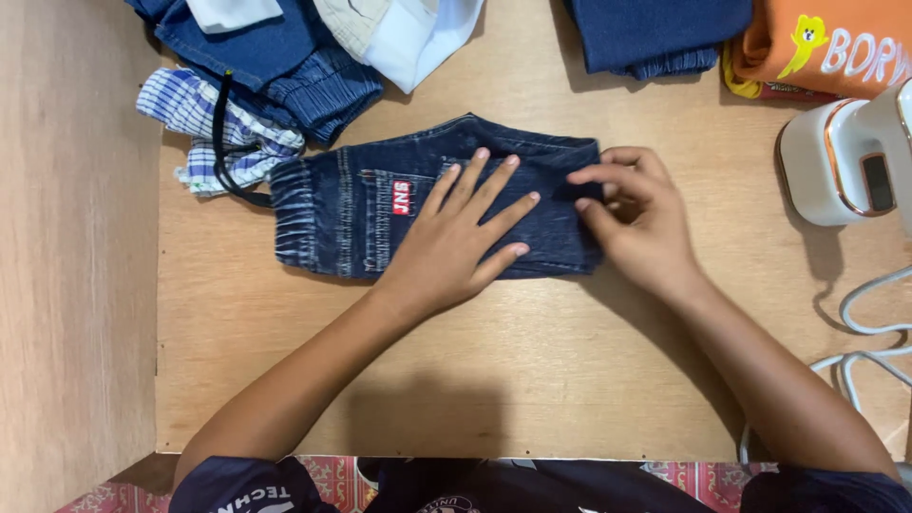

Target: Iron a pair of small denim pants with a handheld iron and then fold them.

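A small pair of dark blue jeans [351, 209] lies folded in the middle of the wooden table [532, 361], its elastic waistband to the left and a red patch on the back pocket. My left hand [465, 228] rests flat on the jeans, fingers spread, pressing the denim down. My right hand [636, 214] is at the right end of the jeans, thumb and fingers pinching the folded edge of the denim.
A pile of clothes sits at the back left: blue denim [275, 57], a blue-and-white checked cloth [204, 128], white fabric [418, 38]. Folded navy cloth [655, 33] and an orange garment [836, 43] lie at the back right. A white handheld steam iron [845, 157] with white cable [864, 332] stands at the right edge.
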